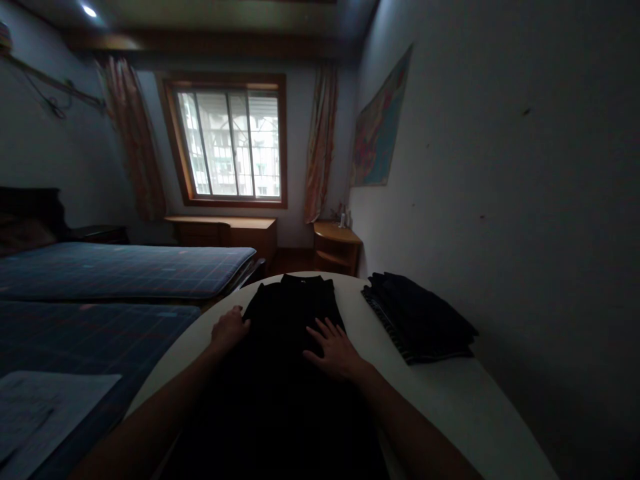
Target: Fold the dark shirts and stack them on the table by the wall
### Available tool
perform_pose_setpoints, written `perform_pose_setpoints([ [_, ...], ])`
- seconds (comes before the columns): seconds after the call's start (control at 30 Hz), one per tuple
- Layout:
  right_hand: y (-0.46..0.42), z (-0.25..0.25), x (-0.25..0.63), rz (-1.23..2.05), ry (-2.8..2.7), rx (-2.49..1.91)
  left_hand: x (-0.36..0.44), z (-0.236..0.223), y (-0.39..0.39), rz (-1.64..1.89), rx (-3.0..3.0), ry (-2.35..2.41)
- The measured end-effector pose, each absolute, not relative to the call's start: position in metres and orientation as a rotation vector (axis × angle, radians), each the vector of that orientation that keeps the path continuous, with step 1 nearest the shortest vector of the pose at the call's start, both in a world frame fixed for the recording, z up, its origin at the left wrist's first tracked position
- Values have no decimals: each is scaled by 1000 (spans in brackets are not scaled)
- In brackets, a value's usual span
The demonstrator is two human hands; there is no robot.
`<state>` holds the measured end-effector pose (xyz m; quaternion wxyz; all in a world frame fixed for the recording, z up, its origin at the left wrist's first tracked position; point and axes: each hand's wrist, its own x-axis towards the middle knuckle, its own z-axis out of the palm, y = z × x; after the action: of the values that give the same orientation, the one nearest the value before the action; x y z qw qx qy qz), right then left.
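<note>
A black shirt (290, 373) lies lengthwise on a round-edged white table in front of me, its collar end pointing away toward the window. At the shirt's left edge is my left hand (230, 329), its fingers curled in against the cloth. My right hand (334, 350) rests flat on the right part of the shirt with its fingers spread. The dark cloth hides folds and details, and its near end runs out of view below.
On the table (353, 300) to the right sits a stack of dark folded clothes (420, 317), close to the wall. Left of the table are beds with blue plaid mattresses (125, 270), with a paper sheet (55, 407) on the nearer one. Beyond stand a desk (240, 223) and a corner shelf (336, 233).
</note>
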<state>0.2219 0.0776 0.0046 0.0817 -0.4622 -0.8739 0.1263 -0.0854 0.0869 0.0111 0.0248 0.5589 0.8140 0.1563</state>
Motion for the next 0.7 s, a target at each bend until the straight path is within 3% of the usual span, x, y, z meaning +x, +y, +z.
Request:
perform_pose_setpoints([
  [0.4,82,2,221,372,-2626,-1385,-72,13,81,889,1710,2309],
  [0.7,103,36,159,95,-2432,-1438,-80,19,61,777,1706,2356],
])
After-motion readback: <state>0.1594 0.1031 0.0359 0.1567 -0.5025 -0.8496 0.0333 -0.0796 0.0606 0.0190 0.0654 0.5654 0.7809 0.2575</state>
